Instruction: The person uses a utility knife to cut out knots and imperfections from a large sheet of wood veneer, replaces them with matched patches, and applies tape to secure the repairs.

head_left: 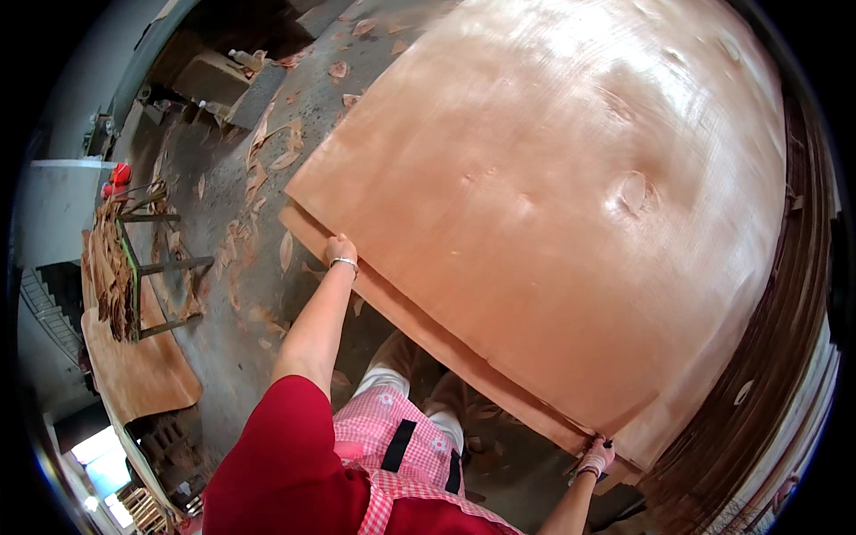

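Gripping lg brown sheet point(526, 214) w/ hands point(341, 249), scraps point(338, 69) on grey flr point(230, 379).

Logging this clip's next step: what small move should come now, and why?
Probably ease the near edge of the top sheet slightly toward the body, to bring it closer to the edge below. A strip of the lower sheet shows along that side, and the left hand and right hand are already there, spread well apart.
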### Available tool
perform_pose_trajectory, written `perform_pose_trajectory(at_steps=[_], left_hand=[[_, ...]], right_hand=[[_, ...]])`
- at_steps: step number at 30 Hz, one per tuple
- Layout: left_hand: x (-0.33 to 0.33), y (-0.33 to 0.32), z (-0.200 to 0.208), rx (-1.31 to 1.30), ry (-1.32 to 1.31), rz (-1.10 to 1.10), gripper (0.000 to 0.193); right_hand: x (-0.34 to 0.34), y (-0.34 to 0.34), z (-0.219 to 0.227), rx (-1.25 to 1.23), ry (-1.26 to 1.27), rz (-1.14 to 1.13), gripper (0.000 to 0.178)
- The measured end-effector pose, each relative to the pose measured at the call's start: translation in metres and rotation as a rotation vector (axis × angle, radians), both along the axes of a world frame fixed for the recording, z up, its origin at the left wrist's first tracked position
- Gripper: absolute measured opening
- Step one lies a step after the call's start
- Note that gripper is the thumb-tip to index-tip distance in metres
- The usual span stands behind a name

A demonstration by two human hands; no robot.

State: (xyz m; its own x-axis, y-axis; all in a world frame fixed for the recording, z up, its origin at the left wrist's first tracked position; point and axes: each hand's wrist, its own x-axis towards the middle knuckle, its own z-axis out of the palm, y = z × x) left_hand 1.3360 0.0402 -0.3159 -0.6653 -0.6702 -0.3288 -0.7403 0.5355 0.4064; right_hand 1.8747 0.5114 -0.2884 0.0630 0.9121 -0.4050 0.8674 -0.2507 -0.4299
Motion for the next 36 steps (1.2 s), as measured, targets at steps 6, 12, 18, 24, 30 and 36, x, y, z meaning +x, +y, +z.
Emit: perform_pose_trajectory(at_steps=[6, 12, 18, 24, 30, 36], left_hand=[[0.036, 0.017, 0.031, -0.102, 0.21, -0.397, 0.055], [0.092, 0.085, 0.043, -0.331, -0.459, -0.994, 0.093], [0.08, 0.087, 0.021, -0.321, -0.638, -0.96, 0.104], [0.072, 0.069, -0.011, -0.297, -0.644, -0.991, 0.107], [0.062, 0.061, -0.022, -0.345, -0.717, -1.049, 0.109], [0.068, 0.07, -0.01, -0.329, -0.698, -0.999, 0.108]], right_hand=[[-0.002, -0.002, 0.012, 0.034, -0.064, 0.071, 0.018], [0.016, -0.019, -0.006, 0.098, 0.052, 0.11, 0.029], [0.063, -0.048, 0.031, 0.063, -0.407, -0.268, 0.031], [0.134, -0.017, 0.056, 0.47, -0.508, -0.193, 0.027], [0.186, 0.077, 0.121, 0.516, -0.492, -0.178, 0.018], [0.175, 0.163, 0.199, 0.57, -0.594, -0.234, 0.019]])
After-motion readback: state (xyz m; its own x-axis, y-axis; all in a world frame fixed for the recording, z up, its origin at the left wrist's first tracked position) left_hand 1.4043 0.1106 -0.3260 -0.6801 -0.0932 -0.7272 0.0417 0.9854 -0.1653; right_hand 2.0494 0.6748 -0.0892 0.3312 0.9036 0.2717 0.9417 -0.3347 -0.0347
